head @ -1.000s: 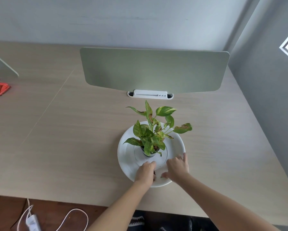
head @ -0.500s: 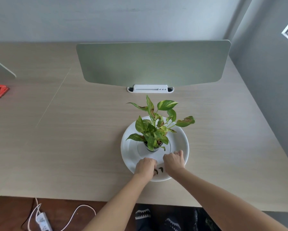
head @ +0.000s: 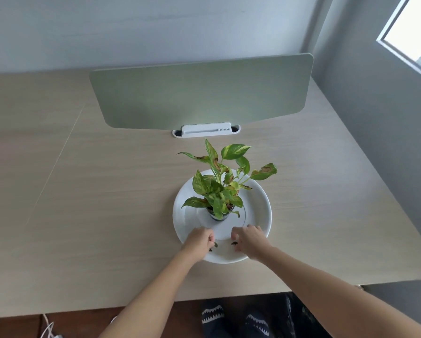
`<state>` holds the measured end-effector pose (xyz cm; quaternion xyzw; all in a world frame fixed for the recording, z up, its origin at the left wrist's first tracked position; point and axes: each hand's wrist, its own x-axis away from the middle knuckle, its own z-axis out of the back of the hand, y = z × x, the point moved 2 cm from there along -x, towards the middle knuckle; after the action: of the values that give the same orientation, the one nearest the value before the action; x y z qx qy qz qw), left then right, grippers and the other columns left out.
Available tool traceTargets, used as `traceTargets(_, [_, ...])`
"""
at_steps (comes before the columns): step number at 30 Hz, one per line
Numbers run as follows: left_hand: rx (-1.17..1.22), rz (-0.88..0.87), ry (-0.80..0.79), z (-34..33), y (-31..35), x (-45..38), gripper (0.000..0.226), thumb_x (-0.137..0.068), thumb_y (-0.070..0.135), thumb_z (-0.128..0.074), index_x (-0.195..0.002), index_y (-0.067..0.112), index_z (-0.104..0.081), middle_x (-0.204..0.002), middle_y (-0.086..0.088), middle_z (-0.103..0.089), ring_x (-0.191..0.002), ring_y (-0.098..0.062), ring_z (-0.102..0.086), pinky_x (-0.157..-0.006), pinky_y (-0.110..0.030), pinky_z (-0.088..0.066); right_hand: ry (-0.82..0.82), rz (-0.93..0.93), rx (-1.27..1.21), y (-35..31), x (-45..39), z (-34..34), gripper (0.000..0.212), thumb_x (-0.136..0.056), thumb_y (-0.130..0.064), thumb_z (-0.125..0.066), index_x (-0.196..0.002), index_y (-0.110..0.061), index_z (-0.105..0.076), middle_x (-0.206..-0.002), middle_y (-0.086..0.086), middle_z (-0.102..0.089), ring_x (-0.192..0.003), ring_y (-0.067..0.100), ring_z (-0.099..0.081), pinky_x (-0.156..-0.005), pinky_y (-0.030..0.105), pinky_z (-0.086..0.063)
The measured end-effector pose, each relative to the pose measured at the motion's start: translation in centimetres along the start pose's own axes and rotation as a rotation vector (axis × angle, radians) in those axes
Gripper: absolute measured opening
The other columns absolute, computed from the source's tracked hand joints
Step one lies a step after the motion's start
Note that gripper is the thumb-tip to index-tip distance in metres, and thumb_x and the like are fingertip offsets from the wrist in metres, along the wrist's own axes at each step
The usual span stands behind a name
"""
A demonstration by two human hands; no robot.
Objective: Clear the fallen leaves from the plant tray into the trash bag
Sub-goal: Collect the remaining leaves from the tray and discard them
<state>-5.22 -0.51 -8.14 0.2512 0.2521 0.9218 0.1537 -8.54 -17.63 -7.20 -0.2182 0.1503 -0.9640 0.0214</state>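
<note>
White round plant tray [head: 258,211] on desk, potted plant centred, small dark fallen leaves [head: 233,243] near front rim

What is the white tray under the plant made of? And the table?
The tray looks like glossy white plastic or glazed ceramic: smooth, with soft shine; I can't tell which. The table looks like pale wood or wood-look laminate, matte, with fine straight grain lines.

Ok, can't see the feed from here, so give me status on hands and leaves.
Both hands down on the white tray's near rim: left hand curled, right hand curled. Dark leaf bits loose between them. Grip unclear. Potted plant behind; trash bag not in view.
</note>
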Motion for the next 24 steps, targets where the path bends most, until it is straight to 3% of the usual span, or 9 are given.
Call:
traceTargets(3, [-0.018,-0.036,-0.018,-0.1,0.1,0.1,0.007,-0.082,0.002,-0.061,-0.077,0.006,-0.064,-0.086,-0.005,-0.057,-0.073,-0.018,-0.054,-0.067,-0.028,-0.047,0.027,0.006,0.067,-0.5,-0.1,-0.3,0.013,-0.081,-0.015,-0.062,-0.093,-0.016,-0.063,-0.077,0.000,-0.057,-0.086,0.026,-0.049,-0.076,0.034,-0.034])
traceTargets(5, [-0.031,-0.041,-0.016,-0.1,0.1,0.1,0.009,-0.080,0.003,-0.064,-0.075,0.010,-0.064,-0.086,-0.003,-0.054,-0.073,-0.018,-0.053,-0.069,-0.027,-0.048,0.025,-0.004,0.103,-0.7,-0.2,-0.4,0.012,-0.081,-0.012,-0.059,-0.090,-0.015,-0.065,-0.076,0.004,-0.057,-0.093,0.028,-0.053,-0.077,0.034,-0.034])
traceTargets(9, [-0.058,-0.031,-0.023,-0.6,0.1,-0.1,0.007,-0.076,0.005,-0.070,-0.083,0.005,-0.070,-0.087,-0.007,-0.068,-0.079,-0.023,-0.064,-0.070,-0.024,-0.049,0.033,-0.040,0.094,-0.8,-0.2,-0.3,0.014,-0.082,-0.007,-0.057,-0.091,-0.012,-0.066,-0.086,0.009,-0.067,-0.092,0.028,-0.052,-0.075,0.034,-0.030])
traceTargets(12, [-0.091,-0.046,-0.041,-0.6,0.7,-0.3,0.011,-0.075,0.002,-0.067,-0.083,0.006,-0.074,-0.089,-0.009,-0.075,-0.084,-0.024,-0.070,-0.073,-0.024,-0.052,0.093,-0.104,0.021,-0.2,0.0,0.1,0.016,-0.084,-0.009,-0.054,-0.092,-0.012,-0.067,-0.094,0.010,-0.071,-0.095,0.029,-0.053,-0.080,0.036,-0.035])
traceTargets(16, [-0.043,-0.050,-0.057,-0.2,1.0,-0.4,0.011,-0.072,0.000,-0.068,-0.079,0.003,-0.076,-0.083,-0.010,-0.076,-0.073,-0.020,-0.069,-0.066,-0.020,-0.051,0.201,-0.178,-0.145,1.3,0.7,1.6,0.012,-0.084,-0.014,-0.059,-0.091,-0.014,-0.069,-0.096,0.006,-0.072,-0.100,0.030,-0.055,-0.087,0.036,-0.037])
traceTargets(20, [0.292,0.120,0.008,1.5,0.5,-0.1,0.008,-0.067,0.004,-0.075,-0.074,0.000,-0.074,-0.062,-0.002,-0.068,-0.054,-0.007,-0.060,-0.054,-0.010,-0.048,0.329,-0.261,-0.359,3.4,2.1,3.4,0.006,-0.078,-0.015,-0.067,-0.082,-0.015,-0.071,-0.090,0.006,-0.074,-0.094,0.031,-0.061,-0.085,0.037,-0.043])
traceTargets(24, [0.824,0.297,0.044,3.4,1.4,0.4,0.007,-0.067,-0.002,-0.076,-0.068,-0.003,-0.070,-0.056,-0.006,-0.069,-0.054,-0.016,-0.062,-0.060,-0.023,-0.055,0.398,-0.316,-0.489,5.8,4.5,4.7,0.004,-0.073,-0.012,-0.072,-0.076,-0.010,-0.072,-0.078,0.006,-0.072,-0.084,0.030,-0.065,-0.078,0.035,-0.046])
